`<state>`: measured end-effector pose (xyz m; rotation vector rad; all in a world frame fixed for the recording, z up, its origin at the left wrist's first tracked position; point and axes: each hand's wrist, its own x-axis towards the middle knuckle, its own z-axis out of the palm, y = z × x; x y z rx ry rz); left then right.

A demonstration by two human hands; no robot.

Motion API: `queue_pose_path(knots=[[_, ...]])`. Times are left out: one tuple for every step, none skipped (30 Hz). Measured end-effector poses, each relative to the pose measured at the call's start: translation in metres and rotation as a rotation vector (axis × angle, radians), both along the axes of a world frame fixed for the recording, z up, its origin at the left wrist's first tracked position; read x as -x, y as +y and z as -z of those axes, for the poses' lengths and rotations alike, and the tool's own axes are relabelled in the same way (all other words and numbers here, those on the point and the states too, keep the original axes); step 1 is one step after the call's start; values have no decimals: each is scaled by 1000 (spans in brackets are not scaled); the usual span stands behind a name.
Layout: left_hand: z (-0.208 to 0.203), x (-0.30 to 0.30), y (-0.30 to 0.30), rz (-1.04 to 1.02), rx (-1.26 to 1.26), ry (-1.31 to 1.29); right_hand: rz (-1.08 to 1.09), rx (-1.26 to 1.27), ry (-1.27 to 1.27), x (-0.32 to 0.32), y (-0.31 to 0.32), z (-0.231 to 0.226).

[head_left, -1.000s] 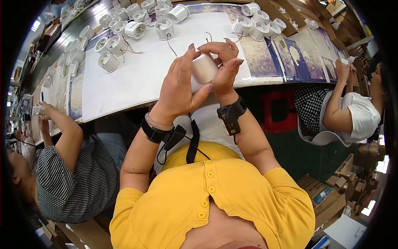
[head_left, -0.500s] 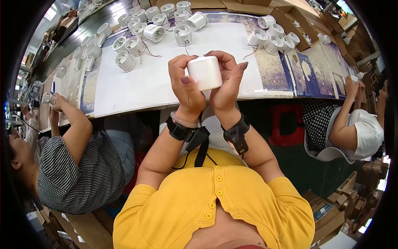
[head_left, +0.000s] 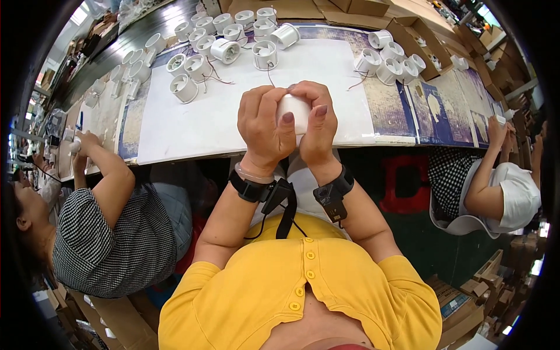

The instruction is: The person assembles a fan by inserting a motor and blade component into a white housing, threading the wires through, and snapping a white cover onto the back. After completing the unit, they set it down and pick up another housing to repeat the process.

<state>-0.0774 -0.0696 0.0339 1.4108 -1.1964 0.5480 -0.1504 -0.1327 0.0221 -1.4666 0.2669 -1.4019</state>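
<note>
- Two hands meet above the near edge of the white table sheet (head_left: 192, 125): the left hand (head_left: 263, 125) and right hand (head_left: 318, 125) both grip one small white cylindrical housing (head_left: 293, 111) between them, fingers curled over it.
- Farther back, loose white housings (head_left: 224, 49) with thin wires lie scattered.
- A smaller cluster (head_left: 391, 58) sits right.

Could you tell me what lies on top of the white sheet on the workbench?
White cylindrical parts with thin wires rest along the far edge of the white sheet. Both hands, holding another white part, cover its middle.
</note>
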Motion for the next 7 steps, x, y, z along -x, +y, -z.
queue_pose_path(knots=[[0,2,0,-16,-34,4,2,44,46,1,0,2],[1,3,1,-33,-68,9,4,88,92,2,1,3],[2,3,2,-39,-68,9,-2,87,92,2,1,4],[3,2,4,-53,-82,-4,-32,54,71,1,2,4],[4,-1,4,-70,-95,-20,-65,22,47,-2,2,3],[5,-3,6,-89,-108,-36,-100,-11,23,-6,3,2],[6,-4,7,-87,-152,-62,-114,-10,19,-10,4,1]])
